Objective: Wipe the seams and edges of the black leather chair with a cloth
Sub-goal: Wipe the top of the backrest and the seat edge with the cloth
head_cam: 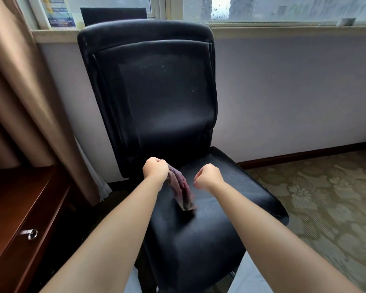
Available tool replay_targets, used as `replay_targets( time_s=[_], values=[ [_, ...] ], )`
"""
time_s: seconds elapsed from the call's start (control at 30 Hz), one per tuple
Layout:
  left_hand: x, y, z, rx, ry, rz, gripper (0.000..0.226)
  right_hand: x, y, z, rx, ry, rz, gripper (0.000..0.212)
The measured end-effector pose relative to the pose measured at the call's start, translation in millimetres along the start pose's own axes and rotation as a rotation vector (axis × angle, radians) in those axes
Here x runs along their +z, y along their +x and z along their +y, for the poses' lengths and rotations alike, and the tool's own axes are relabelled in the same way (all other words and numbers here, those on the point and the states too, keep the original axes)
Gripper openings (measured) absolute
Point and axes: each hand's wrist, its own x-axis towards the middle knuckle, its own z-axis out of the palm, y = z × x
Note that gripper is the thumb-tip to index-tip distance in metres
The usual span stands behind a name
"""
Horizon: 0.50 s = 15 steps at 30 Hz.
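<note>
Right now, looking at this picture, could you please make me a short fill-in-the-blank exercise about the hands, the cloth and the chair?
1. The cloth is held by the ____ hand.
2. The right hand holds ____.
3. The lower end of the cloth hangs down over the chair's ____.
4. Behind the chair, above the wall, there is a ____.

Missing words: left; nothing; seat; window

Pale wall [283, 92] beneath window [283, 7], patterned carpet [325, 197], wooden desk [19, 208] left.
</note>
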Motion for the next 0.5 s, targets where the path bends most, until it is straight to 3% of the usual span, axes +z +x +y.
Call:
replay_targets(
  time_s=[0.23,0.33,0.43,0.5],
  values=[
    [0,-7,13,0.082,0.083,-0.133,0.022,3,-3,-4,-0.169,0.022,-0.134,0.074],
    [-2,-8,18,0.168,0.091,-0.222,0.018,8,-3,-6,-0.182,0.04,-0.222,0.061],
    [-3,-8,19,0.254,0.082,-0.286,0.025,13,-3,-8,-0.208,0.078,-0.239,0.004],
    [-4,-6,18,0.297,0.073,-0.304,0.029,14,-1,-9,-0.179,0.128,-0.191,0.02]
  ],
)
